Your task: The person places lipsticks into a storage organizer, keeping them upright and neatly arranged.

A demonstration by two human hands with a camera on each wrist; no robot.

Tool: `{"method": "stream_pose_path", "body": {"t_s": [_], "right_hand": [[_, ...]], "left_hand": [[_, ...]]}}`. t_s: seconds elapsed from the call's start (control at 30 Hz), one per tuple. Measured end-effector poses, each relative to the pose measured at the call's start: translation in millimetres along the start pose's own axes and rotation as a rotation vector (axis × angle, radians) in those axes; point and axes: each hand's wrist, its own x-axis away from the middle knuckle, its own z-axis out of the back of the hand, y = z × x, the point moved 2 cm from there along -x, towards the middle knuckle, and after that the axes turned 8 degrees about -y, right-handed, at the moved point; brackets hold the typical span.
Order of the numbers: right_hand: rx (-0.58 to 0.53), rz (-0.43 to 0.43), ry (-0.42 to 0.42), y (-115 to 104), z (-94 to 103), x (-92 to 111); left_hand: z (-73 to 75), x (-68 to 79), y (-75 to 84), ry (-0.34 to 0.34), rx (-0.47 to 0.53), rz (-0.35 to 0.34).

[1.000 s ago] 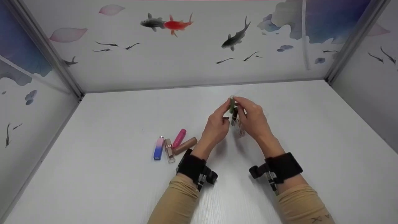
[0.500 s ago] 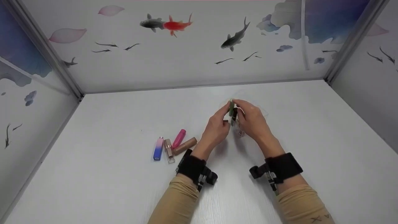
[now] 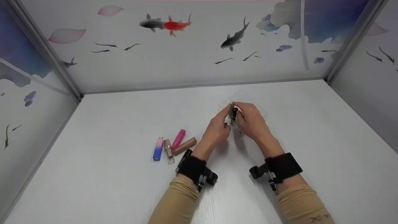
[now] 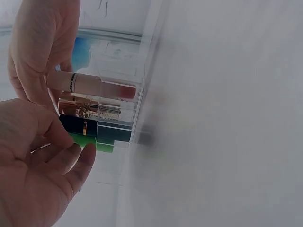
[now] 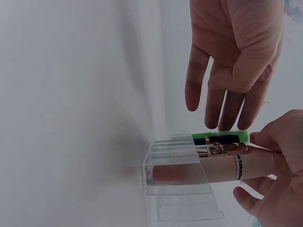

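At green tube (image 5: 242,136), hands (image 3: 217,126) (image 3: 253,119) close together

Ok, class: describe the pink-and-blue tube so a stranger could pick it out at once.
On the white table, look left of the person's left hand. The pink-and-blue tube lies leftmost there, beside the gold tube. Only it fades from pink into blue; the bright pink tube and brown tube show no blue.

The person's bare left hand (image 3: 218,126) and bare right hand (image 3: 253,118) touch a small green tube (image 3: 230,112), just beside a glossy black tube (image 3: 234,114); well apart on the white tabletop (image 3: 102,174) lie a pink-and-blue stick (image 3: 158,149), a gold-and-clear tube (image 3: 168,149), a bright pink tube (image 3: 179,138) and a brown cylinder (image 3: 186,146).
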Motion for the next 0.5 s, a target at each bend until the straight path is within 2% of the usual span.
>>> {"method": "stream_pose_path", "body": {"t_s": [0.3,0.5], "right_hand": [[0.003,-0.025,-0.057,2.9,-2.9,-1.6],[-0.005,-0.031,-0.063,4.0,-3.9,-1.6]], "left_hand": [[-1.4,-1.1,-0.5,-0.048,-0.028,0.032],[-2.0,-1.0,-1.4,-0.064,-0.035,0.030]]}}
